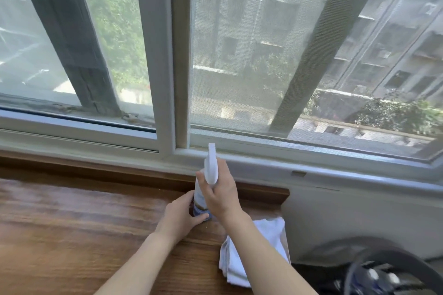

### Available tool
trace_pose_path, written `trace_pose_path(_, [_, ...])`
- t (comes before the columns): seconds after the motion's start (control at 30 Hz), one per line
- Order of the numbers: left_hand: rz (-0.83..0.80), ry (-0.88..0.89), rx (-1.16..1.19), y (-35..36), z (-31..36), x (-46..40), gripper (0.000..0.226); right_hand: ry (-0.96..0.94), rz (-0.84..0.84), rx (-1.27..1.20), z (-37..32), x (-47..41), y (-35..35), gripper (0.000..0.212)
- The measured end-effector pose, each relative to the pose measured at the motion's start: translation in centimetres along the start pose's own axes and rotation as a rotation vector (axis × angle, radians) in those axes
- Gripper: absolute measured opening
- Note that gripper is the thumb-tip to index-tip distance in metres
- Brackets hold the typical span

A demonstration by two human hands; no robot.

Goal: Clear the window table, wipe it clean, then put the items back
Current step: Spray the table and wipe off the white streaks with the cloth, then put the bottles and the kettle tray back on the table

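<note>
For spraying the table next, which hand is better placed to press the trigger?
The right hand. It already grips the spray bottle at the neck, just under the white nozzle. The left hand holds the bottle's base lower down, far from the trigger, so it would likely only steady it.

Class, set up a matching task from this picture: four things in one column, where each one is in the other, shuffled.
1. spray bottle
2. cloth
3. left hand
4. right hand

a. round the bottle's neck
b. at the bottle's base
c. folded at the table's right edge
d. upright, held in both hands

Pairs: 1-d, 2-c, 3-b, 4-a
</note>
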State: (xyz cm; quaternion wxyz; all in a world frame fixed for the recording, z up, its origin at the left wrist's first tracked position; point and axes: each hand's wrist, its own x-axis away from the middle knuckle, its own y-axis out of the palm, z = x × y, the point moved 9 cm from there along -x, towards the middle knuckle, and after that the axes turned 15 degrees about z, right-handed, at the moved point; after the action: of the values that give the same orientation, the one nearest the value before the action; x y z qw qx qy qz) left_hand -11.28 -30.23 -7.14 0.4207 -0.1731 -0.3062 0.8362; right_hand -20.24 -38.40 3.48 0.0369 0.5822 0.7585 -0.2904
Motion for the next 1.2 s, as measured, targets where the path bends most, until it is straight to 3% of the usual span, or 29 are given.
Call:
trace_pose_path(0.23, [0.006,-0.001,-0.103,0.4,0.9,-1.5,0.049,0.055,-0.152,0.064,0.2,-1.2,-0.1,0.078])
trace_pose_path(0.43, [0.062,-0.022,-0.138,0.7,1.1,-1.3,0.049,0.075,-0.234,0.062,1.0,-1.3,-0.1,0.053])
trace_pose_path(0.63, [0.057,-0.054,-0.156,1.0,1.0,-1.0,0.046,0.093,-0.29,0.083,0.9,-1.2,-0.4,0.055])
trace_pose_path(0.8, [0.039,-0.114,-0.129,0.9,1.2,-0.1,0.059,0.107,-0.281,0.174,2.8,1.0,-3.3,0.092])
trace_pose_path(0.87, [0.053,-0.136,-0.119,0.6,1.3,0.4,0.064,0.12,-0.266,0.259,4.3,2.4,-5.1,0.096])
trace_pose_path(1.0, [0.094,-0.15,-0.217,-0.5,1.6,1.5,0.061,0.14,-0.269,0.443,7.2,5.3,-7.8,0.089])
trace_pose_path(1.1, [-0.032,-0.092,-0.42,0.7,2.5,3.2,0.046,0.154,-0.31,0.654,9.9,6.8,-9.8,0.078])
trace_pose_path(1.2, [-0.117,0.002,-0.368,3.5,4.2,4.3,0.034,0.124,-0.346,0.793,11.5,7.7,-11.0,0.064])
